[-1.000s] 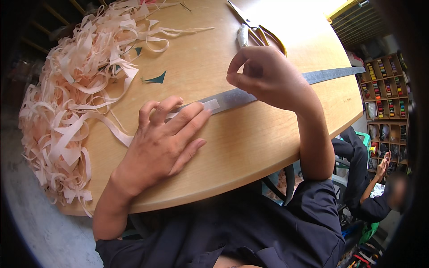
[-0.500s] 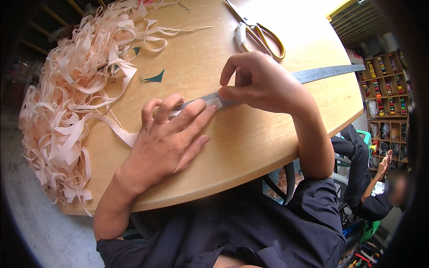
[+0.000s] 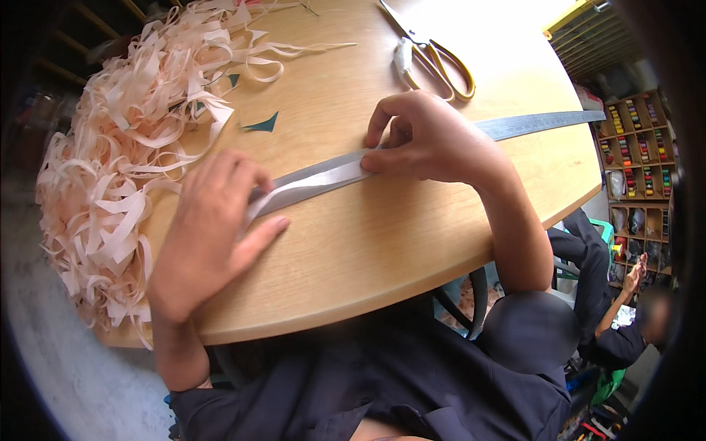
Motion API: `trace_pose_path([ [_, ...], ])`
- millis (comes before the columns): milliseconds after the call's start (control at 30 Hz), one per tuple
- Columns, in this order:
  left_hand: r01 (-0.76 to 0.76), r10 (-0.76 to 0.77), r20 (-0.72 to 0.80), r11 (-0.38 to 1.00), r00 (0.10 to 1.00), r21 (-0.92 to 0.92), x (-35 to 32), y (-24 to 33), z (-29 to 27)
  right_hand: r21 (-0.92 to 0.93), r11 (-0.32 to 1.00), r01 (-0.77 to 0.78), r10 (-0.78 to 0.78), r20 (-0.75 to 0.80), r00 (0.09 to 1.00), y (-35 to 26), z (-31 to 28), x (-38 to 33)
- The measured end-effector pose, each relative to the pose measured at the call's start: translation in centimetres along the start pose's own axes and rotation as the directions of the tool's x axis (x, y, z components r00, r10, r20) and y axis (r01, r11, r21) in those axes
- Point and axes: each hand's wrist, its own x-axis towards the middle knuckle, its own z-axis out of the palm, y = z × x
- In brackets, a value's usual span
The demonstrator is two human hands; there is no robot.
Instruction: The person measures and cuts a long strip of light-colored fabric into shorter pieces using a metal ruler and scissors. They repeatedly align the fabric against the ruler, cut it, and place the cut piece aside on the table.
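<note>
A long metal ruler (image 3: pixel 540 123) lies across the table, with a pale fabric strip (image 3: pixel 323 178) laid along it. My right hand (image 3: pixel 437 143) pinches the strip against the ruler, thumb and bent forefinger together near its middle. My left hand (image 3: pixel 206 235) is over the ruler's left end, slightly blurred, its thumb spread away from the fingers. Between the hands the strip lies a little loose and rippled. What is under my left palm is hidden.
A big heap of pale peach fabric strips (image 3: pixel 110 184) covers the table's left side. Yellow-handled scissors (image 3: pixel 434 62) lie beyond my right hand. A dark green scrap (image 3: pixel 263 123) lies near the heap. To the right are a seated person (image 3: pixel 621 342) and a thread-spool shelf (image 3: pixel 636 147).
My left hand has slid left along the ruler, uncovering the strip between the hands. My right hand keeps its pinch in nearly the same place.
</note>
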Motion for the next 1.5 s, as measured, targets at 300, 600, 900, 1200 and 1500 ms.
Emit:
trace_pose_path([
  [300, 0.187, -0.154, 0.136, 0.941, 0.979, -0.284, -1.0, -1.4, -2.3, 0.007, 1.000, 0.019, -0.019, 0.013, 1.000, -0.2, 0.1, 0.0],
  [600, 0.366, -0.322, 0.176, 0.787, 0.930, -0.496, -0.5, -0.6, -1.5, -0.010, 0.998, -0.066, 0.067, 0.027, 0.997, -1.1, -0.5, -0.3],
  [900, 0.282, -0.299, 0.060, 0.789, 0.952, -0.545, -0.3, -1.6, -0.4, -0.017, 0.998, -0.054, 0.055, 0.024, 0.998, -0.9, -0.3, -0.3],
  [1200, 0.375, -0.369, 0.104, 0.812, 0.924, -0.447, -0.3, -1.4, -1.2, -0.017, 1.000, -0.003, 0.004, 0.021, 1.000, -0.4, 0.0, -0.2],
  [1500, 0.393, -0.350, 0.179, 0.794, 0.919, -0.464, -0.5, -1.7, -1.6, -0.026, 0.999, -0.029, 0.030, 0.033, 0.999, -0.7, -0.1, -0.2],
])
